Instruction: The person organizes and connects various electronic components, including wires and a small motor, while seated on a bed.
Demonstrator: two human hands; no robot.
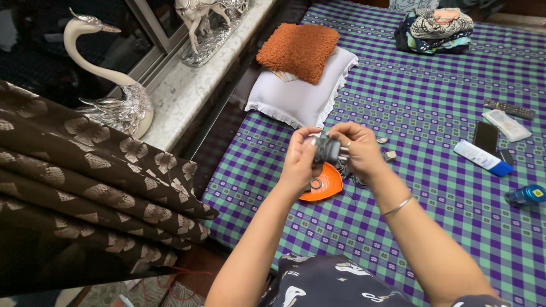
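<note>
Now both hands grip small dark plug adapter [327, 149] btwn them; left hand [300, 162] & right hand [359, 149] above orange dish [327, 185].

small dark device [326, 149]: mostly hidden by both hands' fingers, kind unclear. orange dish [325, 183]: partly covered behind left hand [300, 162].

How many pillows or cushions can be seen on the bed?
2. A white frilled pillow lies at the bed's near-left corner beside the marble ledge, and an orange textured cushion rests on top of it. Others may lie outside the view.
</note>
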